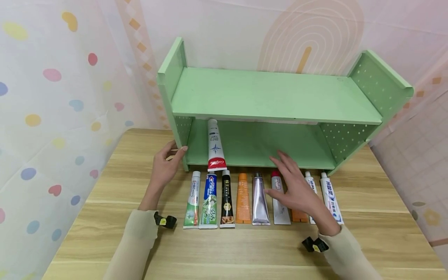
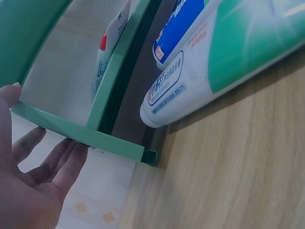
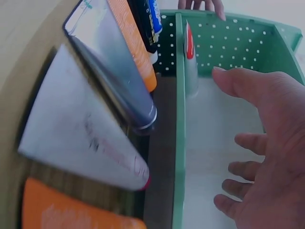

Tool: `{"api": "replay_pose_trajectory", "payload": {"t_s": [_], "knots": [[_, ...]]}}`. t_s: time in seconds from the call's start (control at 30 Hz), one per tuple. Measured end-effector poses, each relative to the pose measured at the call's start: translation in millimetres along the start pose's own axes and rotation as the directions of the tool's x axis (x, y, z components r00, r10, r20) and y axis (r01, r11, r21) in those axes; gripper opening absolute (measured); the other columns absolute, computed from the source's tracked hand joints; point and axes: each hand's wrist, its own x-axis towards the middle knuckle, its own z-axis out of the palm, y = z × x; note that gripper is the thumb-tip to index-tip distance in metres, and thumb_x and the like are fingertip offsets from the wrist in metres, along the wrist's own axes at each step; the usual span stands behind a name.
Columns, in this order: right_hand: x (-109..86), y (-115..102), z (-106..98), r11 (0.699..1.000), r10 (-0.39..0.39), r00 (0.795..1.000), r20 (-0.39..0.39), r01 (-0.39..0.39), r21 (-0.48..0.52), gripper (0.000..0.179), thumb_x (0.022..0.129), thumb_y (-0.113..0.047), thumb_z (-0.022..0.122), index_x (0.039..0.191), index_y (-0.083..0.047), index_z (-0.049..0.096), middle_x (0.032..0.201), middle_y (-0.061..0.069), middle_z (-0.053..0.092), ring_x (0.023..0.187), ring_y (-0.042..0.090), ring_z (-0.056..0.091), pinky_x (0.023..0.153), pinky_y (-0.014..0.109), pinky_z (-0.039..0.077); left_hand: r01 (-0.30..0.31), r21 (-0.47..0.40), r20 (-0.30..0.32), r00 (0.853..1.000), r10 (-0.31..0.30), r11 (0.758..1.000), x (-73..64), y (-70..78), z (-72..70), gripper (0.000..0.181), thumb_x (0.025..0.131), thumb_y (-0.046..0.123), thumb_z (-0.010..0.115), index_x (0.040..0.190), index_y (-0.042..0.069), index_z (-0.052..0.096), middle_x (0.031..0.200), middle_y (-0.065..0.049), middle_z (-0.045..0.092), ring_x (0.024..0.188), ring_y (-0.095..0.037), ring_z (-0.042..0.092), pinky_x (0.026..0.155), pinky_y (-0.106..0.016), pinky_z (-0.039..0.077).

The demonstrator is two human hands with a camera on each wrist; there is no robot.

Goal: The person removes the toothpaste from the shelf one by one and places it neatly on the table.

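My left hand [image 1: 164, 165] holds the left side panel of a green two-tier shelf [image 1: 276, 95], thumb on the inner side and fingers round the outside. On the lower tier, at its left end, a white and red Colgate toothpaste tube [image 1: 215, 146] lies with its crimped end toward me. My right hand [image 1: 299, 190] hovers, fingers spread and holding nothing, above a grey tube with a red cap [image 1: 281, 212] and a partly hidden orange tube [image 1: 299, 216]. In the right wrist view, the fingers [image 3: 248, 171] reach over the lower tier.
Several tubes lie in a row before the shelf: a white and green one [image 1: 192, 202], a blue and green one [image 1: 209, 202], a black one [image 1: 227, 200], an orange one [image 1: 243, 200], a silver one [image 1: 260, 202], and white ones [image 1: 330, 198] on the right. Wooden table [image 1: 224, 252] underneath; patterned cloth behind.
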Motion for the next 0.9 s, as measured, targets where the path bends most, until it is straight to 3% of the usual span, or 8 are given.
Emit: {"api": "replay_pose_trajectory", "payload": {"t_s": [0.4,0.67,0.9], "knots": [[33.4,-23.9,17.3,0.994,-0.035,0.998,0.044,0.039,-0.098,0.105,0.086,-0.044,0.081,0.165,-0.016,0.017,0.173,0.016,-0.004,0.159,0.042,0.003,0.124,0.068,0.014,0.007,0.006,0.008,1.000,-0.007,1.000,-0.3,0.1,-0.9,0.052,0.102,0.045,0.061,0.146,0.015,0.058,0.126,-0.013,0.066,0.109,-0.017,0.062,0.090,-0.037,0.059],[57.3,-37.5,29.3,0.990,-0.066,0.996,0.064,0.074,-0.123,0.105,0.084,-0.040,0.084,0.164,-0.015,0.021,0.173,0.016,-0.003,0.160,0.040,0.002,0.126,0.064,0.015,0.009,0.016,0.008,1.000,-0.009,1.000,-0.4,0.7,0.3,0.053,0.102,0.046,0.062,0.146,0.016,0.058,0.125,-0.011,0.067,0.108,-0.017,0.062,0.085,-0.024,0.056],[78.0,-48.1,45.9,0.977,-0.112,0.991,0.079,0.124,-0.173,0.105,0.083,-0.036,0.085,0.163,-0.012,0.023,0.172,0.021,0.003,0.159,0.041,0.007,0.125,0.063,0.020,0.001,0.010,0.004,1.000,-0.001,1.000,-0.4,0.8,-0.5,0.053,0.102,0.045,0.062,0.146,0.015,0.058,0.125,-0.011,0.067,0.107,-0.016,0.062,0.084,-0.023,0.057]]}}
